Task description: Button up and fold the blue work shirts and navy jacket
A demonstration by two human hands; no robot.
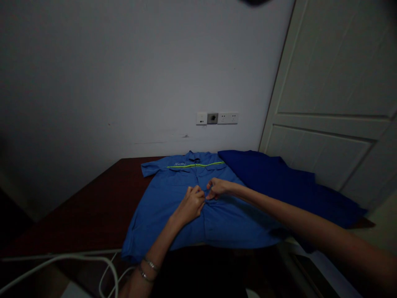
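Note:
A light blue short-sleeved work shirt [173, 207] with a yellow-green reflective stripe lies front-up on a dark red-brown table [93, 207]. My left hand [192, 203] and my right hand [217, 188] meet at the shirt's middle front opening. Both have their fingers pinched on the placket fabric, close to each other. A bracelet circles my left wrist.
A darker blue garment [288, 182] lies spread to the right of the shirt, over the table's right edge. White cables [105, 269] loop at the near left. A wall socket strip [217, 118] is on the wall behind; a white door [338, 103] stands at right.

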